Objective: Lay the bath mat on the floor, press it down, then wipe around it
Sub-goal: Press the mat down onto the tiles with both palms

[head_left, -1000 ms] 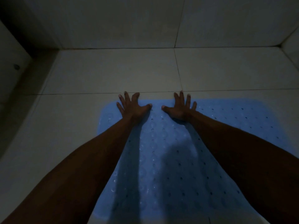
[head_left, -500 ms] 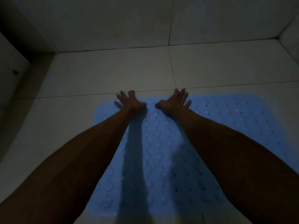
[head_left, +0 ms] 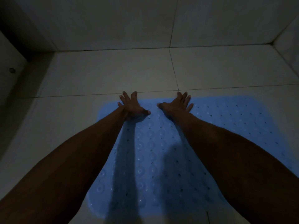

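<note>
A light blue rubber bath mat (head_left: 226,126) with rows of small holes and round bumps lies flat on the pale tiled floor (head_left: 113,71). My left hand (head_left: 131,105) rests palm down on its far edge, fingers spread and reaching just past the edge onto the tile. My right hand (head_left: 177,105) lies palm down a little to the right, also on the far edge, fingers spread. Both forearms stretch over the mat and hide parts of it. No cloth is in view.
A tiled wall (head_left: 161,21) rises at the back, with another wall in the right corner (head_left: 289,34). A dark recess and a ledge with a small round fitting (head_left: 12,70) run along the left. The room is dim.
Both hands slid slightly away from me toward the mat's far edge, then stayed flat there. The view shifted a little.
</note>
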Tool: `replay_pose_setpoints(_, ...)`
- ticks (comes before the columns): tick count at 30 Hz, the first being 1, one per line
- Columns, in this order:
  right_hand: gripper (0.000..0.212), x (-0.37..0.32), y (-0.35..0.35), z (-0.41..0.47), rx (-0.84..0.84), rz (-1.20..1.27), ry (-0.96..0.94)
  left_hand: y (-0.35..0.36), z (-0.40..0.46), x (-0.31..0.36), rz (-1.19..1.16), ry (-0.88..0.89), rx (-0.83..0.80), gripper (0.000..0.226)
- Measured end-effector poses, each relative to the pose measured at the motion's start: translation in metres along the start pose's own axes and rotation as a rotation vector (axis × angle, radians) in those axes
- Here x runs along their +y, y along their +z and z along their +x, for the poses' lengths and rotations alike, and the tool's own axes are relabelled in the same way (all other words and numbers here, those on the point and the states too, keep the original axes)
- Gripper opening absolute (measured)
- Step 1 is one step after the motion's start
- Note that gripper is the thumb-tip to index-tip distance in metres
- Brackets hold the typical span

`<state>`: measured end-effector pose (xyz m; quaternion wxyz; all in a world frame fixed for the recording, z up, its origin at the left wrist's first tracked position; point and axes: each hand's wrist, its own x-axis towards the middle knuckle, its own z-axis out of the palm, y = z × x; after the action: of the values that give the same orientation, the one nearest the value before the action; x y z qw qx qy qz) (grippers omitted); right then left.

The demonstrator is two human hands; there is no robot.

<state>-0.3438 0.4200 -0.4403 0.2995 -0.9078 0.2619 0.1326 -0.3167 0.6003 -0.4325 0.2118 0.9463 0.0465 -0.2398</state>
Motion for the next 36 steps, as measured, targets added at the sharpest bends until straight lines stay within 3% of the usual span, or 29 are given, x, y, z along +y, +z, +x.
replay_pose_setpoints(7, 0.116, 0.011, 0.007, -0.01, 0.076, 0.009, -0.068, -0.001, -0.008, 0.012, -0.032, -0.077, 0.007, 0.129)
replay_pose_setpoints(13, 0.127, 0.019, -0.018, -0.01, -0.177, -0.125, -0.141, -0.005, -0.016, 0.017, -0.004, -0.112, -0.025, 0.129)
replay_pose_setpoints(18, 0.134, 0.014, -0.019, -0.013, -0.192, -0.179, -0.101, -0.003, -0.02, 0.016, -0.008, -0.108, 0.012, 0.123)
replay_pose_setpoints(22, 0.135, 0.012, -0.016, -0.016, -0.15, -0.122, -0.019, 0.016, -0.021, -0.005, -0.034, 0.022, 0.064, 0.114)
replay_pose_setpoints(29, 0.127, 0.019, -0.005, -0.021, -0.079, -0.032, -0.029, 0.015, -0.028, -0.021, 0.092, 0.127, -0.032, 0.132)
replay_pose_setpoints(36, 0.111, 0.039, 0.012, -0.034, 0.087, -0.106, -0.191, 0.03, -0.039, -0.019, 0.111, 0.138, 0.028, 0.12)
